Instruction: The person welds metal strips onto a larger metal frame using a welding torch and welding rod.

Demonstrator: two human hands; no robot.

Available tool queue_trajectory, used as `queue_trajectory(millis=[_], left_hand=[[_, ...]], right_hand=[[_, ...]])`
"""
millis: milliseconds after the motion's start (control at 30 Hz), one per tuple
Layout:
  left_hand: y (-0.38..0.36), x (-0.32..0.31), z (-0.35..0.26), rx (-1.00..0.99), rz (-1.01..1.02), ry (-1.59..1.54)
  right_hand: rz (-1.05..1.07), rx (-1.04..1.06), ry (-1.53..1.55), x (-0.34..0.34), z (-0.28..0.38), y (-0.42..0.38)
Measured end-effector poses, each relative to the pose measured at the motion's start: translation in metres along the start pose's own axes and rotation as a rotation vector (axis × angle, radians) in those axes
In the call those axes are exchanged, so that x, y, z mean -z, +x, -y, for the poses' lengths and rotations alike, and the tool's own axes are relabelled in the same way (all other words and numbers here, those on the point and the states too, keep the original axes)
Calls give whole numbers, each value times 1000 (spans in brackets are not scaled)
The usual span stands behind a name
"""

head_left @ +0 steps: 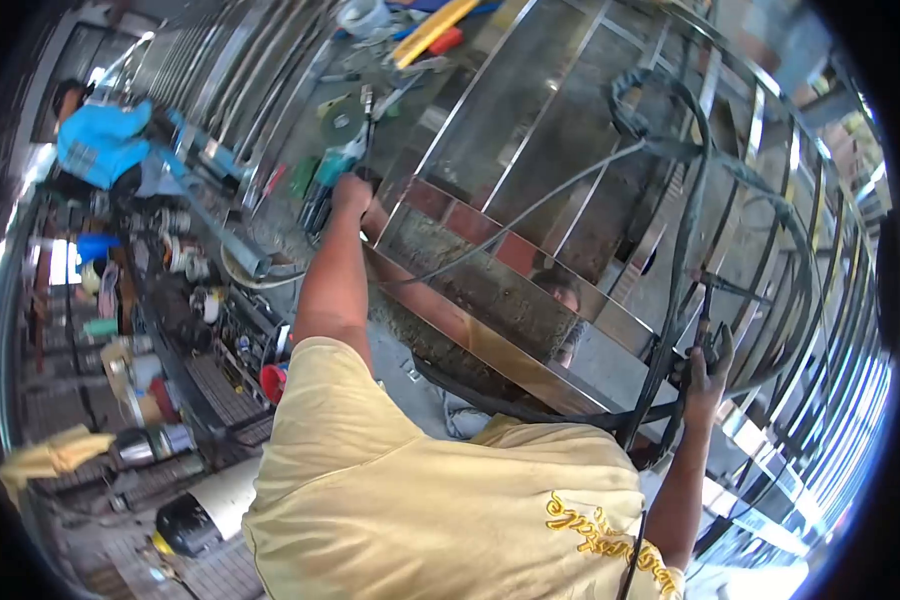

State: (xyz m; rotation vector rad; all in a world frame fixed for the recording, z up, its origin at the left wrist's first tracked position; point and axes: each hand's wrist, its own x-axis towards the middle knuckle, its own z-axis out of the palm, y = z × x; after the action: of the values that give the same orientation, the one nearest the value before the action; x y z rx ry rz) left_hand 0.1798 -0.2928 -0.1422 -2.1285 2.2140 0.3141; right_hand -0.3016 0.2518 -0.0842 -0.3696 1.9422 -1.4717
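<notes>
My left hand (351,196) is at the end of my outstretched arm, beside a teal angle grinder (332,168) with a round disc. Its fingers look closed, with something dark at them that I cannot make out. A thin metal rod-like piece (368,105) extends beyond that hand. On the right, my right hand (706,378) is closed around a black welding torch (707,315), its thumb stretched upward. A thick dark cable (667,350) runs beside that hand. Below the hands lies a shiny metal frame (500,345) with parallel bars, reflecting my arm.
Looped cables (660,150) hang over the frame's far right. A person in blue (100,145) is at the far left. Cluttered shelving (210,390), a gas cylinder (205,510) and a metal tube (215,225) stand on the left. A yellow bar (435,32) lies at the back.
</notes>
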Motion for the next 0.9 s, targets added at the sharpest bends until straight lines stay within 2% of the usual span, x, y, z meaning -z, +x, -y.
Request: queue_trajectory(millis=[67, 167, 267, 300, 467, 567, 633, 700, 800, 900], left_hand=[[15, -12, 7, 12, -22, 40], [31, -20, 16, -105, 90, 188], [15, 9, -10, -236, 155, 298], [7, 14, -20, -146, -2, -43], [-80, 100, -99, 14, 267, -596], [-140, 102, -128, 70, 385, -1127], [-185, 93, -159, 40, 412, -1370], [-226, 80, -199, 21, 456, -1359], [-258, 31, -240, -221, 593, -1487], [-266, 6, -270, -209, 671, -1491]], right_hand=[[3, -9, 42, 5, -6, 2], [33, -16, 52, 8, -5, 5], [16, -27, 63, 6, -1, 6], [25, -25, 72, 7, 0, 5], [106, 26, 90, 1, 14, -5], [187, 49, 93, -11, 30, -6], [219, 46, 50, -27, 45, -7], [239, 3, 64, -39, 48, -8], [266, -68, 27, -50, 55, -14], [286, -89, 15, -45, 42, -19]])
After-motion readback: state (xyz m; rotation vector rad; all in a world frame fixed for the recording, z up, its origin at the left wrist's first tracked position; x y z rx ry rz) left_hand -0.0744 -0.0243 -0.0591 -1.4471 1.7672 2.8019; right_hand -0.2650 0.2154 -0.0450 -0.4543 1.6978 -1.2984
